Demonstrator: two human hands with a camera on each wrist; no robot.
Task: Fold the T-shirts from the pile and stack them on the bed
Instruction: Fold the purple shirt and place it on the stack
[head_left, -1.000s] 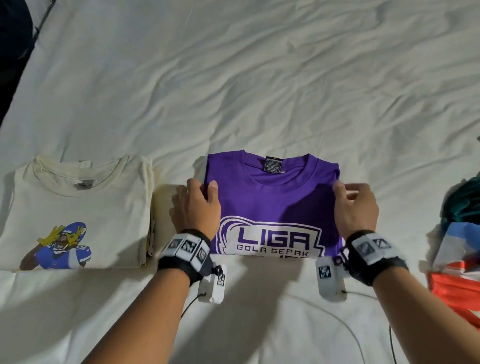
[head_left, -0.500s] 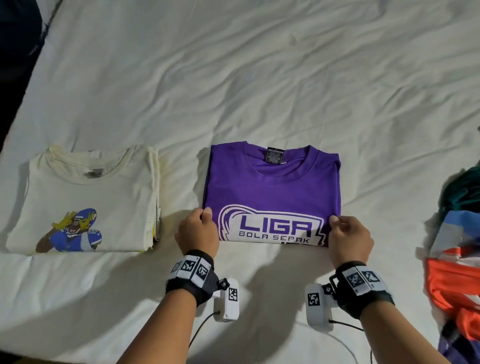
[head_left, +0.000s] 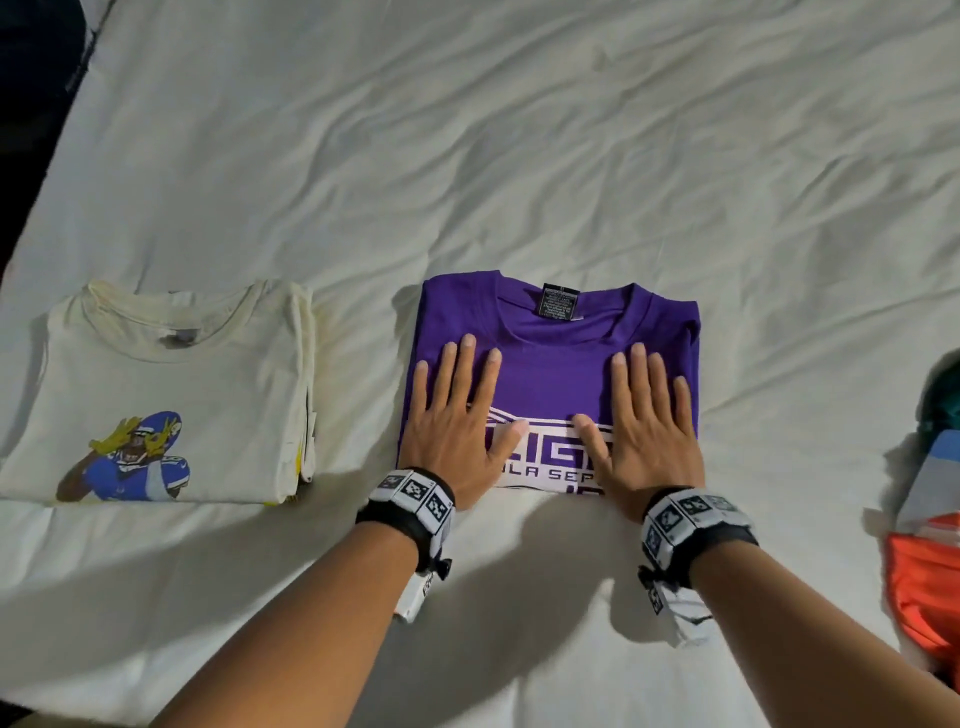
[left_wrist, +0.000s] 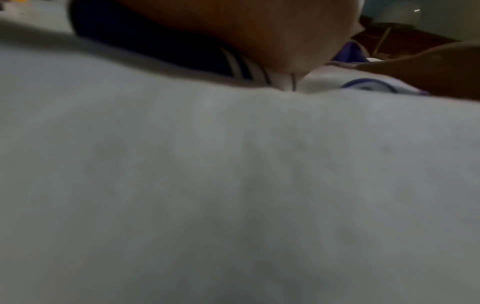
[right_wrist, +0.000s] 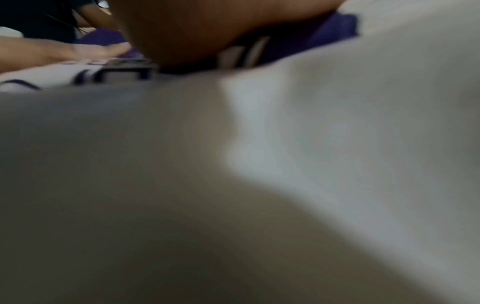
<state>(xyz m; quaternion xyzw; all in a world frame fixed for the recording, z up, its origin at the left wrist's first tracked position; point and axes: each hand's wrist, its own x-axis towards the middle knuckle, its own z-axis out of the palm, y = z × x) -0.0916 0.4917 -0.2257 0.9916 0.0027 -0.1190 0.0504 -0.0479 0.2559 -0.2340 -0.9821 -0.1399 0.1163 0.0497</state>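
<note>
A folded purple T-shirt (head_left: 556, 332) with a white logo lies on the bed in front of me. My left hand (head_left: 457, 410) lies flat on its left half, fingers straight and spread. My right hand (head_left: 647, 415) lies flat on its right half the same way. Both palms cover part of the logo. To the left sits a folded cream T-shirt (head_left: 171, 395) with a blue football-player print. In the wrist views only blurred sheet, the palm heels and a strip of purple shirt (right_wrist: 335, 28) show.
The white sheet (head_left: 467, 156) covers the bed, with wide wrinkled room beyond the shirts. A pile of unfolded clothes (head_left: 930, 519), teal, grey-blue and orange, lies at the right edge. The bed's dark left edge (head_left: 47, 104) runs at upper left.
Both hands let go of the purple shirt's edges, where they pinched it, and now lie flat on top of it. The shirt itself stays in place.
</note>
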